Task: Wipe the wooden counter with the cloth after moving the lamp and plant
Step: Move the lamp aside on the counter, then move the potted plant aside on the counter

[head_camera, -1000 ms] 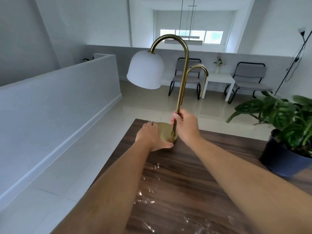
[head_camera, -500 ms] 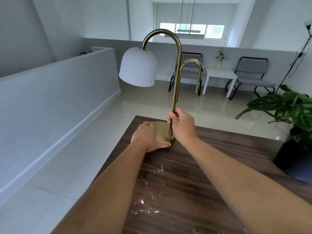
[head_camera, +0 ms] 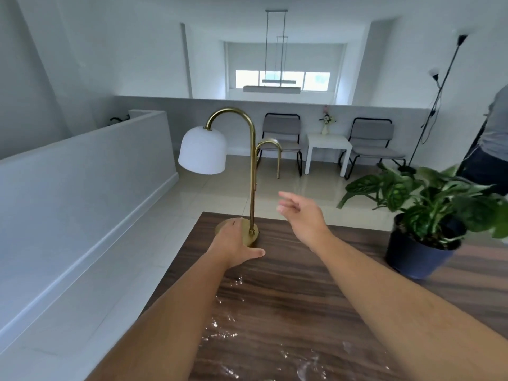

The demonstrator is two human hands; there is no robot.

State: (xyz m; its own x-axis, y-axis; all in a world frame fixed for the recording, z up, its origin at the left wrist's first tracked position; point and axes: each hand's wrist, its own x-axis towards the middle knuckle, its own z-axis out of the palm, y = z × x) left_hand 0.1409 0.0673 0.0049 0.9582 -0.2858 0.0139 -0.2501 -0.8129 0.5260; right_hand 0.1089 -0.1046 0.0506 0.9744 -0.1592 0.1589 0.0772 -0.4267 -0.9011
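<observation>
The left hand (head_camera: 236, 244) lay palm-down over the near-left part of the lamp (head_camera: 251, 174) base, hiding much of the brass disc; its fingers were flat, so whether they pressed or only rested could not be told. The right hand (head_camera: 302, 215) hung in the air just right of the stem, fingers loosely spread and gripping nothing, slightly blurred. No cloth showed anywhere.

The plant (head_camera: 428, 199) stood well to the right of the right hand, its dark blue pot (head_camera: 415, 257) on the counter (head_camera: 302, 298), its outer leaves blurred and cut off by the right border. A person (head_camera: 492, 138) beyond it was cut off there too.

The lamp stood at the counter's far left corner, its base close to both the far edge and the left edge, with floor (head_camera: 96, 284) below beyond them. Between the two forearms and toward the plant the wood lay open, with glistening wet patches or film (head_camera: 220, 331) nearer than the left hand; which it was could not be made out.

The lamp's stem rose upright from the base just beyond the left hand, arched over, and its white dome shade (head_camera: 203, 151) hung on the left, opening downward. A smaller brass arch curved to the right.
</observation>
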